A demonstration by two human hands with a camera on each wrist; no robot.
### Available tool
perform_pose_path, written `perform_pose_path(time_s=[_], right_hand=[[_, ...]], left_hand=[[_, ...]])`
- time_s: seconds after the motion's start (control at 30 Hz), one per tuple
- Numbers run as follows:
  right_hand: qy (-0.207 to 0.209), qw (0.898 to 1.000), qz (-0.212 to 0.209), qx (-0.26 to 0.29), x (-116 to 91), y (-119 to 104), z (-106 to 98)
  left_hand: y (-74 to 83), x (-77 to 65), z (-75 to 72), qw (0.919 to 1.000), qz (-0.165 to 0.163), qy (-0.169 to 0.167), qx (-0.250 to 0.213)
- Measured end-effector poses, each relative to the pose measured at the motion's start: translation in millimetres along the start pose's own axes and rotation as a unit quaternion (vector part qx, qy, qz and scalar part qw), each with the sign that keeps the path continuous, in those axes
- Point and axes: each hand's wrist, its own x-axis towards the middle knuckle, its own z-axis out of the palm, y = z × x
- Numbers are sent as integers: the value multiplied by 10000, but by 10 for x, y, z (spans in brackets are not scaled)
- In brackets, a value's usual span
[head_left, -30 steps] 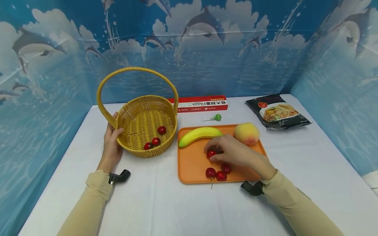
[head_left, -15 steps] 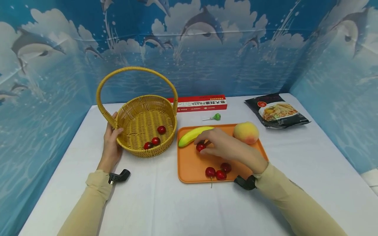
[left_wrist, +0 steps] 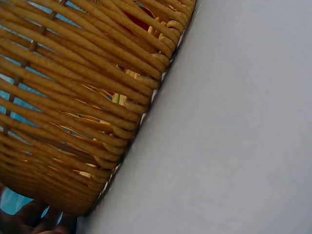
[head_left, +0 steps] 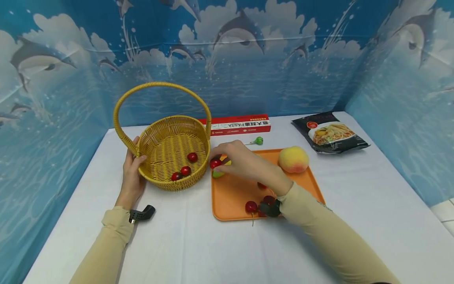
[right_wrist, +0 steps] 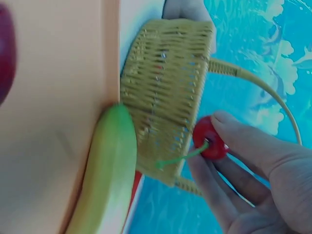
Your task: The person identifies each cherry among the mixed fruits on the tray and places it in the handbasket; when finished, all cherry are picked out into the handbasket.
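Note:
My left hand (head_left: 132, 173) grips the left side of a yellow woven basket (head_left: 169, 185), thumb over the rim. In the left wrist view its fingers (left_wrist: 36, 217) show beside the wicker wall. Inside the basket lie three red cherries (head_left: 185, 170). My right hand (head_left: 246, 161) pinches another cherry (right_wrist: 208, 138) between thumb and fingers, its green stem hanging out. That hand is over the left end of the orange tray (head_left: 227, 203), close to the basket's right rim. A banana (right_wrist: 109, 161) lies on the tray, mostly hidden by the hand in the head view.
More cherries (head_left: 251, 206) lie on the tray, some partly covered by my right wrist. A peach (head_left: 293, 159) sits at its back right. Behind are a green lollipop (head_left: 259, 141) and a red pasta box (head_left: 244, 125). A black food bag (head_left: 331, 134) lies at the far right.
My right hand has lifted the cherry from mid-tray and carried it left, over the banana and up to the basket. My left hand and the basket have stayed in place.

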Motion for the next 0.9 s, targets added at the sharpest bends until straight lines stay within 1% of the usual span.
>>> perform_pose_path(time_s=[0.1, 0.27, 0.47, 0.53, 0.63, 0.73, 0.9], right_hand=[[257, 9996, -113, -67, 104, -35, 73], [533, 9983, -234, 64, 235, -94, 180], [678, 9976, -103, -110, 366, -175, 242], [770, 9970, -73, -38, 390, -181, 249], [925, 9956, -29, 126, 387, -174, 245], [983, 9949, -2, 213, 335, -153, 224], [909, 9959, -33, -4, 196, -115, 153]], left_hand=[[8, 2, -13, 10000, -1, -28, -19], [30, 15, -12, 10000, 20, -50, -58], [42, 25, 18, 9998, 35, -66, -172], [37, 22, 20, 9998, 37, -86, -181], [23, 14, 16, 9998, 20, -97, -166], [13, 11, 5, 9998, 2, -113, -152], [17, 13, -16, 9999, 10, -126, -76]])
